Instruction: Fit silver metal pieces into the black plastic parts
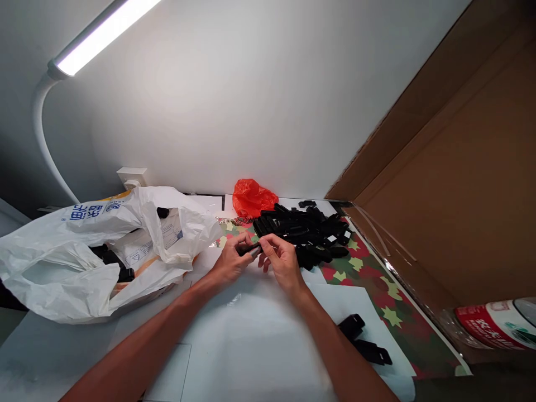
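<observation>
My left hand (233, 261) is closed around a small dark black piece (248, 249), held level above the white sheet (255, 335). My right hand (283, 262) pinches at the right end of that same piece with thumb and forefinger, its other fingers curled below. Fingers cover much of the piece, so its exact kind is hidden. Just beyond my hands lies a heap of black plastic parts (304, 226), some with small white squares. Beside my right forearm rest two more black parts (372, 353) on the sheet.
A white plastic bag (142, 223) with black parts inside lies open at left. Behind the hands is a crumpled red bag (252, 198). A lamp (39, 111) arches over the left. Cardboard (452, 167) stands at right, near a red-labelled bottle (494, 324).
</observation>
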Tool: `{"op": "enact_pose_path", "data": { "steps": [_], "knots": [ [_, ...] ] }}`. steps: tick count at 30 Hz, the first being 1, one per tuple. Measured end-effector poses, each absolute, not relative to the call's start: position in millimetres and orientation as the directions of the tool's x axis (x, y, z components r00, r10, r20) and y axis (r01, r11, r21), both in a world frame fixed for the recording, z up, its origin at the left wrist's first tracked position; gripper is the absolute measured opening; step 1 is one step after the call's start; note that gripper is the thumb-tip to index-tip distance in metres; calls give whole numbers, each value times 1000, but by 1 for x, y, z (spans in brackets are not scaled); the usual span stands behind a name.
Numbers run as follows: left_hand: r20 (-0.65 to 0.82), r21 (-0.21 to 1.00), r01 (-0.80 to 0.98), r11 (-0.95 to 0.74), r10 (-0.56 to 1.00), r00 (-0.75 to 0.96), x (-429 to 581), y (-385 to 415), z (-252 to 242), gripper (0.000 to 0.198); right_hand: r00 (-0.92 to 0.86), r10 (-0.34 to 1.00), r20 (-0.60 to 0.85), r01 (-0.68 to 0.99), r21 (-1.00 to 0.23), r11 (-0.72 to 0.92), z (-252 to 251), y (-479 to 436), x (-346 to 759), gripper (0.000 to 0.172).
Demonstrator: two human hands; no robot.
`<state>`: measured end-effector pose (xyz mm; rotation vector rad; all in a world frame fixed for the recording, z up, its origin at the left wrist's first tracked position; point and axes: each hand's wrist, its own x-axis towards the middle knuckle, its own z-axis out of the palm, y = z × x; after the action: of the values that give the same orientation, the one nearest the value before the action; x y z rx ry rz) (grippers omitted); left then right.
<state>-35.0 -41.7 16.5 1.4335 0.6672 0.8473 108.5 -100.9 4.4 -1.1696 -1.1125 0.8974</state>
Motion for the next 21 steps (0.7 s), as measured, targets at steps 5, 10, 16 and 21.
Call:
{"op": "enact_pose_path", "data": {
  "steps": [5,10,16,21],
  "knots": [
    [59,989,-137,49,724,687,-37,-45,16,36,139,971,196,-18,-980,200,4,-102,110,57],
    [28,988,-126,89,699,715,-37,-48,18,39,116,978,172,-83,-980,182,5,-101,112,58],
    [16,986,-125,106,694,719,-37,-50,21,36,164,976,145,-212,-961,178,1,-97,108,53],
    [5,991,-98,91,708,706,-37,-48,16,26,204,967,153,-161,-969,188,1,-97,106,55]
  ]
}}
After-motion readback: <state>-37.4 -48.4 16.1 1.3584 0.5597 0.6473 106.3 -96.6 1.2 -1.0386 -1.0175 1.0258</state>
